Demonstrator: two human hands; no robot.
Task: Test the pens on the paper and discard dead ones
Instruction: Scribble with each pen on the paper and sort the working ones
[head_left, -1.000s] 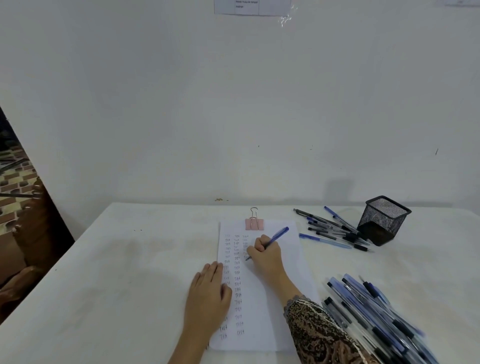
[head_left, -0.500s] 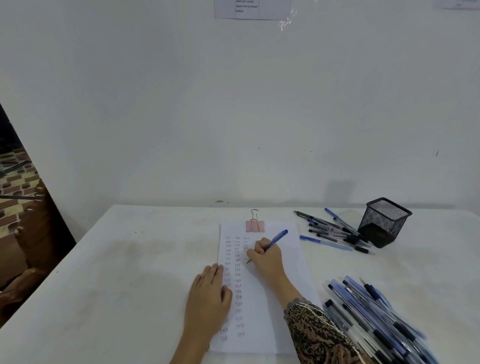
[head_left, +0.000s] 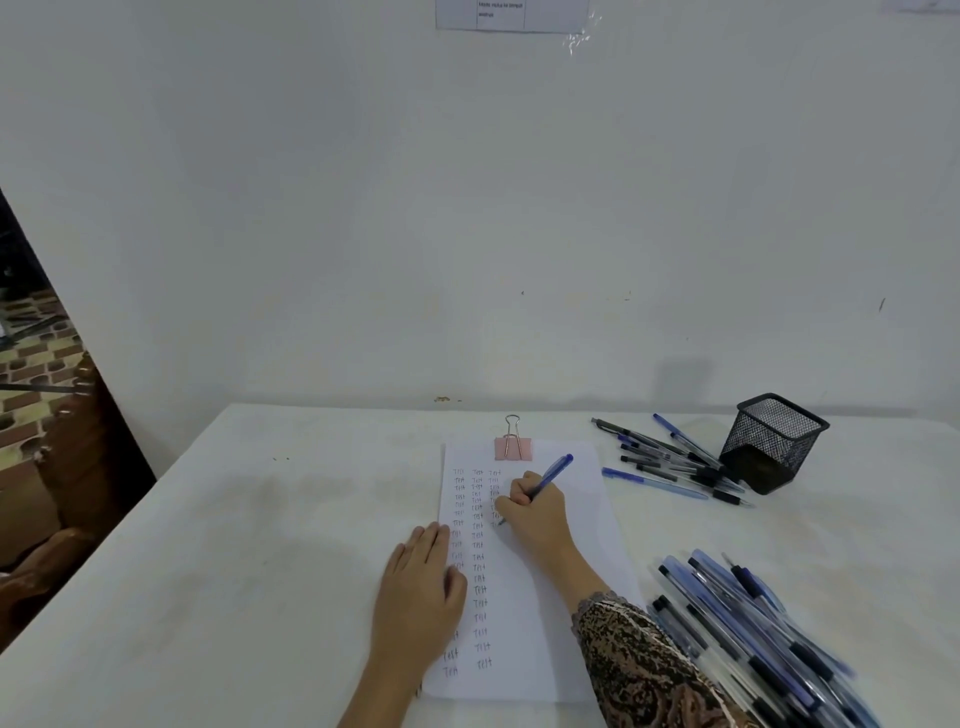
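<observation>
White wall (head_left: 363, 208) fills the upper half, w/ a taped notice (head_left: 511, 15) cut off at the top. Below it is a white table (head_left: 234, 571). Clock dirs are taken from the sheet's ctr.

The paper (head_left: 524, 623) lies lengthwise in front of the person. Columns of small "Test" scribbles run down its left part; the right part is bare.

A big pile of pens (head_left: 753, 639) sits at 4 o'clock, near the sheet's right edge, overlapping and running out of frame. A patterned sleeve (head_left: 639, 670) comes in from 5 o'clock over the sheet's lower right corner.

A black mesh cup (head_left: 774, 441) stands at 2 o'clock, well apart from the sheet. A smaller group of pens (head_left: 670, 462) is fanned btwn cup & sheet, its near ends by the cup's base.

L hand (head_left: 421, 592) is at 8 o'clock, palm down, fingers straight & together, pointing to 12. Its thumb side rests on the sheet's left edge and it holds nothing.

R hand (head_left: 535, 512) is at 12 o'clock, fingers curled tight round a blue pen (head_left: 553, 473). The barrel leaves the grip slanting up toward 1 o'clock, capped end above the knuckles. The tip pokes out under the fingers toward 7 o'clock, at the sheet below the third column's last scribble; actual contact is too small to confirm.

A pink binder clip (head_left: 513, 447) bites the sheet's top edge at 12 o'clock, wire loop pointing away.
</observation>
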